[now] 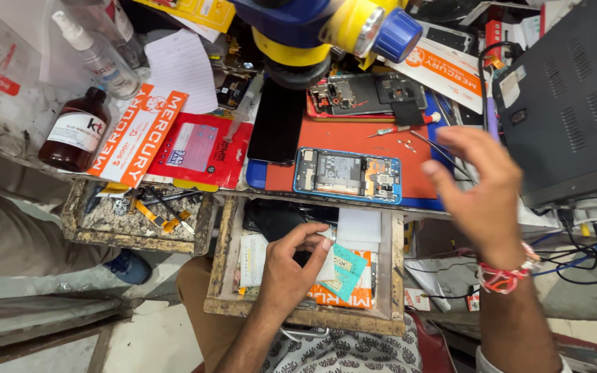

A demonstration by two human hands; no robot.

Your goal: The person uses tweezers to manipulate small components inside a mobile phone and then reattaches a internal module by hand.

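My left hand (291,266) reaches into an open wooden drawer (219,255) below the bench edge. Its thumb and fingers pinch the edge of a white packet (327,266), beside a teal packet (347,273) and an orange one. My right hand (481,193) hovers over the bench's right edge with fingers spread and nothing in it; red thread is tied around its wrist. To its left, an opened phone with a blue frame (347,174) lies face down on an orange mat (354,141), its circuit boards exposed.
A yellow and blue microscope head (326,27) hangs over the mat. A second opened phone (364,93), a black screen (278,124) and a red-handled screwdriver (402,128) lie nearby. A dark grey box (568,103) stands on the right, a brown bottle (74,131) on the left, above a tool tray (136,214).
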